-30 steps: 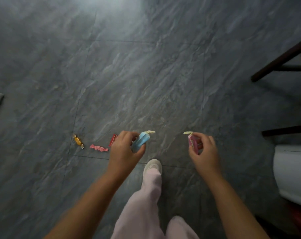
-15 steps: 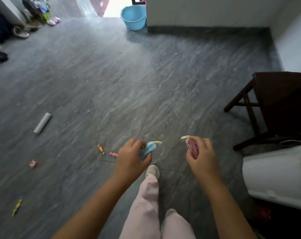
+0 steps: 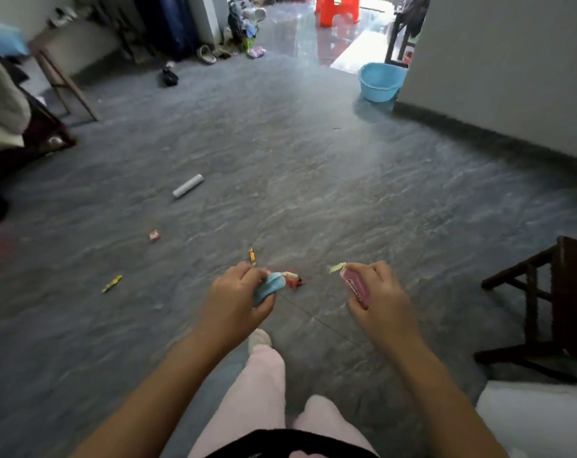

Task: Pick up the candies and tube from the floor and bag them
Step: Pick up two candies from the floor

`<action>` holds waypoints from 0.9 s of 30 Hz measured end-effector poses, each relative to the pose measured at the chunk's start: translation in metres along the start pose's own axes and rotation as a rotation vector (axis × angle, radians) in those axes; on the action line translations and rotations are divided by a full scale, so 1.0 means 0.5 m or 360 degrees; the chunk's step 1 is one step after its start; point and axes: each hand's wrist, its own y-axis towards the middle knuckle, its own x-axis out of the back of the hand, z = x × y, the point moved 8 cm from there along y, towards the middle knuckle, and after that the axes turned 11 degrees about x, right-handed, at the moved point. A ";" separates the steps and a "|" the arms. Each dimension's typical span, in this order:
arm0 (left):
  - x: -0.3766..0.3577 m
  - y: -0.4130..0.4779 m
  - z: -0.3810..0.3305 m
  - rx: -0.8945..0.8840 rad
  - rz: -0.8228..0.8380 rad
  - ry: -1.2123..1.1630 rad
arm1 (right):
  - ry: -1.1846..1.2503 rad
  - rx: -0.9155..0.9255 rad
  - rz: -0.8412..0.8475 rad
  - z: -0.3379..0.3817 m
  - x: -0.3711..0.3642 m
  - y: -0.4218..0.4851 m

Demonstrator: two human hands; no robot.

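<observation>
Spills are the risk: with the grip of the left hand (image 3: 234, 292) closed round a blue candy (image 3: 270, 289) and that of the right hand (image 3: 376, 292) round what seems a pink candy (image 3: 354, 285), grabbing the tube (image 3: 188, 186) on the floor (image 3: 313, 180) at eleven o'clock could knock either loose.

The tube (image 3: 188, 186) lies on the floor (image 3: 313, 180) left of middle, beyond the scattered candies (image 3: 154, 235); a basin (image 3: 379, 81) stands by the far wall's (image 3: 495, 61) corner, a stool (image 3: 544, 292) at the right edge.
</observation>
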 end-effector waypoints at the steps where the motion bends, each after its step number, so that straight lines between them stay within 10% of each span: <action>1: 0.024 -0.017 0.024 0.0056 -0.0036 -0.0003 | 0.0011 0.0051 0.0028 0.028 -0.008 0.010; 27: 0.579 -0.598 1.026 0.1675 -0.1056 -0.0181 | 0.0433 0.0972 0.0961 1.041 -0.847 0.167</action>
